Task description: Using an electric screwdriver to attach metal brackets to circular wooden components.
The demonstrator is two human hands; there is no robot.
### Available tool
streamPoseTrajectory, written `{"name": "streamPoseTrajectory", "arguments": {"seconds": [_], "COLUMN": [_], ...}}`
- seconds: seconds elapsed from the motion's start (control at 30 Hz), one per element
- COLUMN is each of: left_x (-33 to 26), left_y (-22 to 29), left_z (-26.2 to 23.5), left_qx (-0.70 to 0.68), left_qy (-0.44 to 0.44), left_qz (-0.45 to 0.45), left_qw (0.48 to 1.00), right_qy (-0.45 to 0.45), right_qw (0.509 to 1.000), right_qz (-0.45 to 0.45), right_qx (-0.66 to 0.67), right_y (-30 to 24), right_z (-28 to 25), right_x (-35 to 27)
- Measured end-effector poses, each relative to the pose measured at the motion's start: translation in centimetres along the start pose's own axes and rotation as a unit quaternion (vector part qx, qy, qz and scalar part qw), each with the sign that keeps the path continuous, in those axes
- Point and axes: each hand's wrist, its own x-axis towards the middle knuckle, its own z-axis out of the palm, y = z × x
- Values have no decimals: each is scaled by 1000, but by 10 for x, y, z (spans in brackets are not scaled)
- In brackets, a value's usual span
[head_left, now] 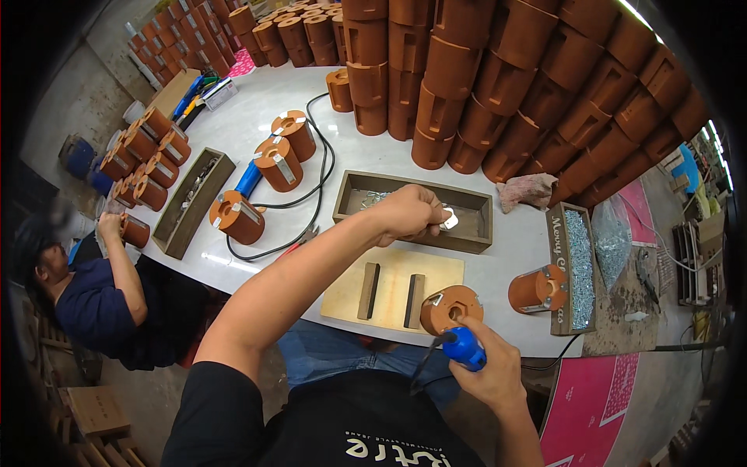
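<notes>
My left hand (pixel 411 213) is raised over a brown rectangular tray (pixel 476 204) and pinches a small, shiny metal plate (pixel 449 219). Loose metal pieces (pixel 373 198) lie in that tray's left end. Lower right, my right hand (pixel 495 369) is closed around a blue electric screwdriver (pixel 465 349) with a dark cord. Its fingertips come up to a reddish-brown cylinder (pixel 450 305) with a hole in its top, and whether they touch it I cannot tell. That cylinder stands at the right end of a pale wooden board (pixel 393 272), beside two dark wooden strips (pixel 369 290).
Stacked brown cylinders (pixel 443 86) wall off the far side. To the right are another cylinder (pixel 537 289), a long box of screws (pixel 580 265) and a rag (pixel 526 191). A black cable (pixel 320 187) winds past cylinders (pixel 278 165) on the left, where a co-worker (pixel 101 288) sits holding one.
</notes>
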Motion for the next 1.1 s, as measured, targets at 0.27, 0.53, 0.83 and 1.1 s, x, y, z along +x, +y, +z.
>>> {"name": "streamPoseTrajectory", "arguments": {"seconds": [0.27, 0.53, 0.83, 1.1], "left_x": [-42, -95, -89, -96], "left_y": [-35, -90, -99, -79], "left_z": [6, -7, -7, -11], "left_qx": [156, 174, 268, -72], "left_qy": [33, 102, 145, 53], "left_qz": [64, 12, 62, 49], "left_qw": [985, 979, 950, 995], "right_qy": [101, 132, 144, 283], "right_qw": [975, 960, 958, 906], "right_qz": [126, 175, 150, 44], "right_qx": [150, 176, 199, 311], "right_y": [17, 24, 16, 4], "right_z": [11, 6, 6, -32], "right_x": [-21, -22, -15, -18]}}
